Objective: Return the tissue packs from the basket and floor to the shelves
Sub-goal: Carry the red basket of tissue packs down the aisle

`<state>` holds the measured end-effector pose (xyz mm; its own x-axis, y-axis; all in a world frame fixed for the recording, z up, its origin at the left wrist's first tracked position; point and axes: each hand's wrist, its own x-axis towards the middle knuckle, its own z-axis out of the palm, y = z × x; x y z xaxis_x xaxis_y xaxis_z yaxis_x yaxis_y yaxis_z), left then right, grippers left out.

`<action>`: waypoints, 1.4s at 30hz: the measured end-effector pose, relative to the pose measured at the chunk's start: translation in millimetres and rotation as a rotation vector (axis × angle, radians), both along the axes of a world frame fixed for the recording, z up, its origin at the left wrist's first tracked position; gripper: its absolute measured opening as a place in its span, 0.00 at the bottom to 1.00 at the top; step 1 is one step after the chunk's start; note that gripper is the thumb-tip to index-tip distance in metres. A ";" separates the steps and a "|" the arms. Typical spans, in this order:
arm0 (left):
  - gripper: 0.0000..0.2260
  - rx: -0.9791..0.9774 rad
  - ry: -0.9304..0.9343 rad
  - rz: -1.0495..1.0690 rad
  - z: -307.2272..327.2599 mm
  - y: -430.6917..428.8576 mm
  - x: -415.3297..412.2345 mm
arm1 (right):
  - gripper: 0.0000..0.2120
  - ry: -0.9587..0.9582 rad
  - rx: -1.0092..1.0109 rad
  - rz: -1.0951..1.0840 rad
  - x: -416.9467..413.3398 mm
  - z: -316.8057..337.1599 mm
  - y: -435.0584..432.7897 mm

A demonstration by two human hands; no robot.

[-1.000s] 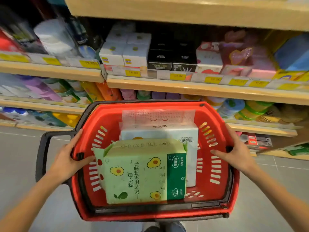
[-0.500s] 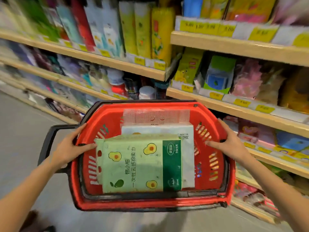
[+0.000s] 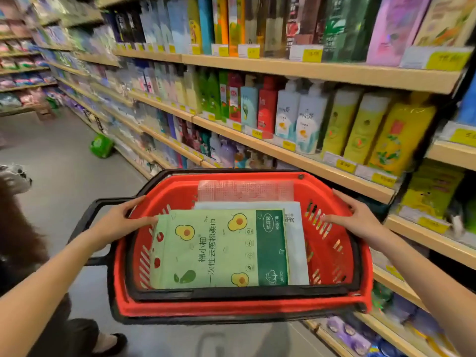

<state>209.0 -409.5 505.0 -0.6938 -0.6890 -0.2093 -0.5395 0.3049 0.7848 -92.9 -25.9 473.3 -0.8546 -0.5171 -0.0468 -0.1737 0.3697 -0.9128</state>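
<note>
A green tissue pack (image 3: 219,249) printed with avocados lies flat on top of the load inside a red basket (image 3: 231,309). It covers most of a white pack (image 3: 296,243) beneath it, and a pink pack (image 3: 244,190) stands against the basket's far wall. The basket is held in the air in front of the person, roughly level, between both hands. The left hand (image 3: 121,222) grips the left rim, fingers hooked over the edge so the tips touch a corner of the green tissue pack. The right hand (image 3: 353,220) grips the right rim the same way, fingers draped down the slotted inner wall. A black handle (image 3: 87,222) sticks out behind the left hand. To the right run wooden shelves (image 3: 296,153) with yellow price tags, stocked here with bottles (image 3: 306,119) of shampoo and wash, not tissues. Farther down the aisle, a second green pack (image 3: 101,149) sits on the grey floor (image 3: 64,181) close to the base of the shelves. The step in hand looks like carrying the basket to the tissue section; none of these packs is on a shelf yet. To do it well, hold the basket level so the loose top pack cannot slide out. Walk toward the pack on the floor, set the basket down beside it to free both hands, then match each pack to its own shelf spot.
</note>
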 end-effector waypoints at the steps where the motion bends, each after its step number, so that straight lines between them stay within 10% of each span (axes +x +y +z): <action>1: 0.34 -0.009 0.006 0.020 6.6 -13.6 1.5 | 0.37 0.001 -0.007 0.018 -5.2 1.5 -19.1; 15: 0.49 -0.119 -0.044 0.362 32.8 -193.4 -15.6 | 0.41 0.207 -0.084 0.352 -128.1 29.7 -314.8; 26: 0.34 -0.162 0.012 0.623 18.6 -331.0 -21.6 | 0.43 0.252 -0.034 0.550 -175.9 35.5 -563.8; 30: 0.37 -0.170 -0.032 0.659 20.0 -404.1 -18.5 | 0.58 0.192 -0.041 0.584 -180.2 33.8 -649.7; 42: 0.37 -0.218 -0.074 0.727 32.9 -619.3 -34.2 | 0.41 0.145 -0.060 0.615 -193.2 47.7 -891.5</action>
